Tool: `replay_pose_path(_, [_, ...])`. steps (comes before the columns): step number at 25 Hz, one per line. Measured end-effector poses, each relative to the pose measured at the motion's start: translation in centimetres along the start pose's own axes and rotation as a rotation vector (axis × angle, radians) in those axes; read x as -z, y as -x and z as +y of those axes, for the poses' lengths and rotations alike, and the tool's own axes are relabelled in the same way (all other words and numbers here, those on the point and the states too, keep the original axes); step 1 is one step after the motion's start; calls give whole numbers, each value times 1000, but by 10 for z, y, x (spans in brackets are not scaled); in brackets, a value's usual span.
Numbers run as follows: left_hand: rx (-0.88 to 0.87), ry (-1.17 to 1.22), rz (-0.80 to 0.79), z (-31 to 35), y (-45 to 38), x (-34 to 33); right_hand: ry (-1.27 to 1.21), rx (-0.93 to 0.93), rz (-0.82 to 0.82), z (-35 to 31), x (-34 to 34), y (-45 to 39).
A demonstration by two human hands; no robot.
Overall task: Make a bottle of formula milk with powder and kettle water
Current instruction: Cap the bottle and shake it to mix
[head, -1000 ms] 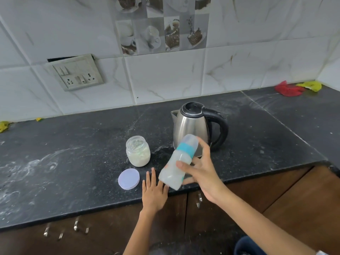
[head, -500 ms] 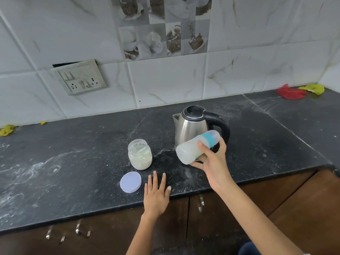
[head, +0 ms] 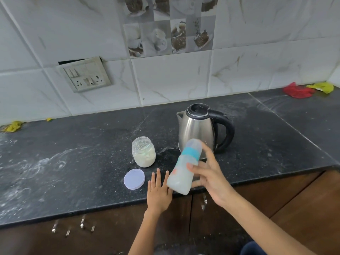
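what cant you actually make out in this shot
Head view only:
- Bottle: motion-blurred, so level markings and print unreadable; right hand covers one side.
- Kettle: opaque steel, lid shut, water level hidden; bottle covers its base.
- Left hand: bottle overlaps its fingers.
- Jar: powder amount unclear.

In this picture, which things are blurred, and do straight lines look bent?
Head view: the bottle and right hand are smeared by motion; the kettle and jar stay sharp; the counter edge and tile joints bow, a wide-angle effect.
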State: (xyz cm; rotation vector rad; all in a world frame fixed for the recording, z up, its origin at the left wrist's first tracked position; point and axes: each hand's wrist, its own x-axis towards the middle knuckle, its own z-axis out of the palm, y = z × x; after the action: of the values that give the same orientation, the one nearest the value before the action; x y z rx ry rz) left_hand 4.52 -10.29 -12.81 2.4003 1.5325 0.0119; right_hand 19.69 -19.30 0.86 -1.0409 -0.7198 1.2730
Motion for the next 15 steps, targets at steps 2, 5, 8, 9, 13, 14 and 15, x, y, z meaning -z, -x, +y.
replay_pose_path(2, [6, -3, 13, 0, -2, 0, -162, 71, 142, -9, 8, -11])
replay_pose_path(5, [11, -1, -5, 0, -2, -3, -82, 35, 97, -9, 5, -10])
replay_pose_path(8, [5, -3, 8, -1, -2, -2, -23, 54, 103, -7, 5, -6])
replay_pose_path(9, [4, -1, 13, 0, -2, -2, -97, 85, 161, -10, 9, -10])
replay_pose_path(13, [-1, 1, 17, -1, -2, -3, 40, 19, 138, -8, 5, -4])
replay_pose_path(14, [-5, 1, 11, -2, -2, -2, 102, -24, 121, -4, 2, 0])
replay_pose_path(15, [-5, 0, 5, -2, -2, -3, 128, -51, 124, -2, 0, 2])
